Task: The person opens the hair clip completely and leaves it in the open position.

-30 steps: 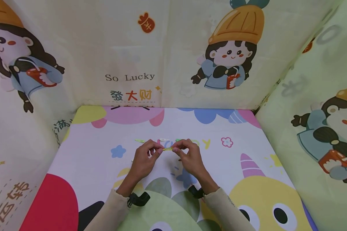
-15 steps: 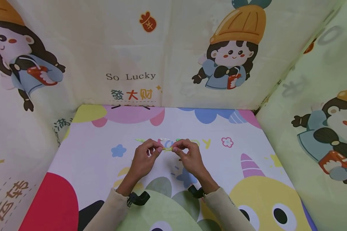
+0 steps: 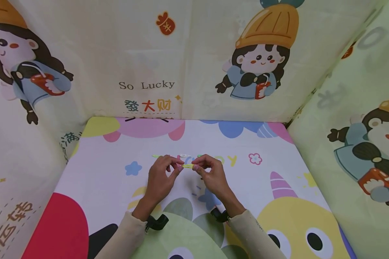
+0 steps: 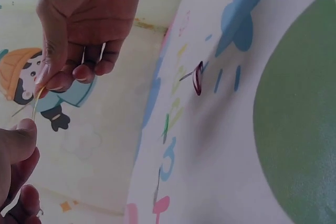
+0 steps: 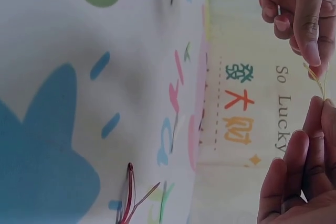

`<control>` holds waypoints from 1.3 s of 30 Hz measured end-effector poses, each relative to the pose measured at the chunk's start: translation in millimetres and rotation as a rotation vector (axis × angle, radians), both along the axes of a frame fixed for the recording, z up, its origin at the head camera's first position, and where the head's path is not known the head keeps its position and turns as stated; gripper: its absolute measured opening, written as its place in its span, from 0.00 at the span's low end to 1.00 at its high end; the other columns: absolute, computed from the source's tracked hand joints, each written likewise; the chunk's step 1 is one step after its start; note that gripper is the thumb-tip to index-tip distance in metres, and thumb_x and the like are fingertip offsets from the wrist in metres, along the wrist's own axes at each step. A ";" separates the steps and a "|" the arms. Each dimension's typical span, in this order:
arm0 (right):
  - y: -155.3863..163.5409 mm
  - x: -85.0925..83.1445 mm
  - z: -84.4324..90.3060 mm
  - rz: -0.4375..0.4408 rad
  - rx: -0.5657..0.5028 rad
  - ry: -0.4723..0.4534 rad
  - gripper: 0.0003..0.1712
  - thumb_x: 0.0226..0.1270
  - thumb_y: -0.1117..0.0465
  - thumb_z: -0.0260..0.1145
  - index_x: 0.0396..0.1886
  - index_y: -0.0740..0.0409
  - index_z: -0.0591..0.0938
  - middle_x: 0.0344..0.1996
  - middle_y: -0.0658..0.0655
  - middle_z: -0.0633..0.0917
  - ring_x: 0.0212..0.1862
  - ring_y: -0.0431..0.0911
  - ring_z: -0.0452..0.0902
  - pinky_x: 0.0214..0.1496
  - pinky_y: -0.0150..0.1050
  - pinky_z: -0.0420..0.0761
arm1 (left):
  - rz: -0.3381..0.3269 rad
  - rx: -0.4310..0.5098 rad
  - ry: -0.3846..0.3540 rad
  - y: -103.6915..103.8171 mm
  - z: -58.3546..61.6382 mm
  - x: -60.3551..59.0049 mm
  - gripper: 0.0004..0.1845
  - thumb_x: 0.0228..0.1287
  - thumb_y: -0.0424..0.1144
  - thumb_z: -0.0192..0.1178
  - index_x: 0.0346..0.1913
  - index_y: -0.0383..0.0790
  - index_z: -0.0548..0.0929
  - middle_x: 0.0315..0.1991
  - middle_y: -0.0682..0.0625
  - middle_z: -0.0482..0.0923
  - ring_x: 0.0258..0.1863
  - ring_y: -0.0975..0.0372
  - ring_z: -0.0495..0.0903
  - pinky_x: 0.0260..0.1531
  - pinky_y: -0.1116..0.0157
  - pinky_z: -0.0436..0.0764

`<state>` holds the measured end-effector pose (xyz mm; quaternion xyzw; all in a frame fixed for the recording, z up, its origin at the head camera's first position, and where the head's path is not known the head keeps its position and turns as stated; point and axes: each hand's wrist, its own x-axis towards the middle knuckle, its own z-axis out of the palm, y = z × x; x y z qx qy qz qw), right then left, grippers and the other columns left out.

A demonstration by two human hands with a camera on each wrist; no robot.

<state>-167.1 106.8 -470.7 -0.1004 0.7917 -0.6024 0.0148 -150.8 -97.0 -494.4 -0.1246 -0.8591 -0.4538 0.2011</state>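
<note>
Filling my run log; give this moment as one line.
left hand: pinches yellow clip | right hand: pinches same clip | held above mat

Left hand point(image 3: 160, 178): sat left of frame centre, thumb and forefinger pinched together at their tips, other fingers curled.
Right hand point(image 3: 212, 176): mirrored it just right, fingertips pinched, nearly meeting the left's.
Forearms: sleeved, rose from the lower edge, converging.

Red clip point(image 4: 198, 77) lying on cartoon mat point(image 3: 262, 180); printed cloth walls point(image 3: 197, 72).

Yellow-green clip point(image 3: 188, 166), dark red clip point(image 4: 198, 77), pastel cartoon-print mat point(image 3: 265, 172), cream character-print walls point(image 3: 194, 64), beige sleeves point(image 3: 123, 241).
</note>
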 end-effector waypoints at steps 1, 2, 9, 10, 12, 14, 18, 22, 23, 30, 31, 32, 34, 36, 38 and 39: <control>0.1 -0.2 -0.3 0.002 -0.004 -0.005 0.05 0.69 0.63 0.75 0.44 0.54 0.90 0.36 0.60 0.88 0.38 0.51 0.80 0.34 0.53 0.88 | 0.006 -0.012 0.009 0.3 0.3 0.0 0.09 0.66 0.37 0.75 0.46 0.49 0.89 0.33 0.55 0.82 0.36 0.63 0.75 0.36 0.57 0.79; -0.1 -0.1 0.0 0.005 -0.006 -0.009 0.05 0.70 0.64 0.74 0.44 0.54 0.90 0.36 0.60 0.88 0.38 0.51 0.80 0.35 0.53 0.88 | 0.011 -0.025 0.016 0.6 0.5 0.0 0.09 0.65 0.36 0.76 0.46 0.49 0.89 0.33 0.55 0.81 0.36 0.62 0.75 0.36 0.59 0.79; 0.0 0.0 0.4 0.012 -0.022 -0.040 0.05 0.70 0.66 0.74 0.43 0.56 0.90 0.36 0.61 0.88 0.38 0.49 0.80 0.40 0.47 0.88 | 0.029 -0.077 0.034 1.3 1.3 1.0 0.09 0.62 0.37 0.78 0.43 0.48 0.91 0.33 0.53 0.82 0.36 0.58 0.76 0.36 0.64 0.76; -0.1 0.0 0.5 0.012 -0.023 -0.043 0.05 0.70 0.66 0.73 0.43 0.56 0.90 0.36 0.61 0.88 0.38 0.48 0.81 0.40 0.47 0.88 | 0.030 -0.080 0.040 1.2 1.3 1.1 0.09 0.62 0.37 0.78 0.43 0.48 0.91 0.34 0.53 0.82 0.37 0.58 0.75 0.36 0.64 0.76; 0.1 -0.1 0.3 0.010 -0.024 -0.048 0.05 0.70 0.66 0.73 0.44 0.56 0.90 0.36 0.61 0.88 0.38 0.48 0.81 0.40 0.46 0.88 | 0.033 -0.082 0.060 1.2 1.2 1.4 0.09 0.60 0.37 0.79 0.43 0.47 0.92 0.35 0.52 0.82 0.37 0.58 0.74 0.36 0.64 0.74; 0.2 0.1 0.3 0.010 -0.025 -0.053 0.05 0.71 0.66 0.73 0.44 0.56 0.90 0.37 0.61 0.88 0.38 0.48 0.81 0.39 0.47 0.87 | 0.030 -0.079 0.085 1.2 1.0 1.7 0.10 0.59 0.36 0.80 0.43 0.47 0.92 0.35 0.53 0.82 0.37 0.60 0.73 0.35 0.64 0.73; 1.1 0.2 -0.6 0.013 -0.028 -0.066 0.05 0.71 0.66 0.73 0.44 0.57 0.90 0.37 0.61 0.89 0.38 0.47 0.81 0.39 0.47 0.87 | 0.014 -0.067 0.115 1.4 0.2 2.3 0.12 0.56 0.36 0.81 0.43 0.47 0.92 0.36 0.54 0.84 0.38 0.61 0.74 0.35 0.65 0.73; 2.2 0.2 -1.6 0.015 -0.019 -0.062 0.05 0.70 0.65 0.74 0.44 0.57 0.90 0.37 0.61 0.89 0.38 0.48 0.81 0.39 0.43 0.86 | -0.004 -0.062 0.111 1.2 -1.0 1.8 0.13 0.56 0.36 0.81 0.43 0.48 0.92 0.37 0.55 0.85 0.39 0.60 0.75 0.39 0.63 0.76; 2.6 0.2 -1.9 0.015 -0.013 -0.057 0.06 0.70 0.65 0.74 0.44 0.57 0.91 0.37 0.61 0.89 0.38 0.48 0.81 0.39 0.42 0.86 | -0.009 -0.062 0.108 1.1 -1.3 1.5 0.13 0.56 0.36 0.81 0.43 0.48 0.92 0.37 0.55 0.85 0.38 0.60 0.75 0.41 0.62 0.77; 6.8 -0.9 -5.6 0.013 0.110 0.029 0.06 0.67 0.61 0.77 0.43 0.49 0.93 0.37 0.53 0.91 0.42 0.49 0.79 0.46 0.41 0.80 | -0.024 -0.103 0.109 0.2 -3.6 1.1 0.12 0.56 0.35 0.81 0.43 0.47 0.92 0.35 0.54 0.85 0.35 0.59 0.75 0.51 0.57 0.83; 7.5 -1.1 -6.2 0.014 0.129 0.045 0.07 0.66 0.61 0.78 0.43 0.48 0.93 0.37 0.51 0.91 0.42 0.48 0.79 0.47 0.43 0.80 | -0.024 -0.110 0.106 0.1 -4.1 1.1 0.12 0.56 0.35 0.81 0.42 0.47 0.92 0.35 0.54 0.85 0.35 0.59 0.75 0.49 0.58 0.83; 8.2 -1.5 -6.8 0.017 0.145 0.063 0.08 0.65 0.61 0.79 0.43 0.47 0.93 0.37 0.50 0.92 0.43 0.48 0.78 0.49 0.46 0.80 | -0.024 -0.115 0.102 0.0 -5.0 0.9 0.12 0.56 0.35 0.81 0.42 0.47 0.91 0.35 0.54 0.85 0.35 0.59 0.76 0.47 0.59 0.83; 9.4 -1.7 -7.6 0.026 0.186 0.093 0.09 0.63 0.61 0.80 0.42 0.45 0.94 0.38 0.47 0.92 0.43 0.46 0.78 0.51 0.49 0.80 | -0.024 -0.128 0.090 -0.3 -6.0 1.1 0.12 0.56 0.36 0.81 0.42 0.47 0.91 0.35 0.54 0.86 0.35 0.58 0.77 0.42 0.61 0.82; 10.1 -2.0 -8.9 0.038 0.221 0.108 0.10 0.63 0.61 0.80 0.42 0.44 0.94 0.38 0.45 0.92 0.43 0.45 0.79 0.52 0.52 0.80 | -0.024 -0.141 0.074 -0.7 -7.1 1.2 0.12 0.55 0.37 0.82 0.41 0.47 0.91 0.35 0.54 0.86 0.36 0.58 0.78 0.38 0.62 0.81; 10.6 -2.1 -10.7 0.047 0.260 0.113 0.09 0.62 0.60 0.81 0.41 0.43 0.94 0.38 0.43 0.92 0.43 0.42 0.79 0.53 0.53 0.81 | -0.026 -0.158 0.050 -1.1 -8.4 1.3 0.12 0.56 0.37 0.82 0.41 0.47 0.91 0.36 0.54 0.86 0.36 0.58 0.78 0.37 0.63 0.81; 10.8 -2.1 -11.8 0.049 0.284 0.119 0.09 0.62 0.60 0.81 0.41 0.43 0.94 0.38 0.43 0.92 0.43 0.42 0.79 0.53 0.52 0.81 | -0.027 -0.167 0.036 -1.2 -8.8 1.4 0.11 0.56 0.37 0.82 0.41 0.46 0.91 0.37 0.54 0.87 0.37 0.58 0.78 0.36 0.63 0.81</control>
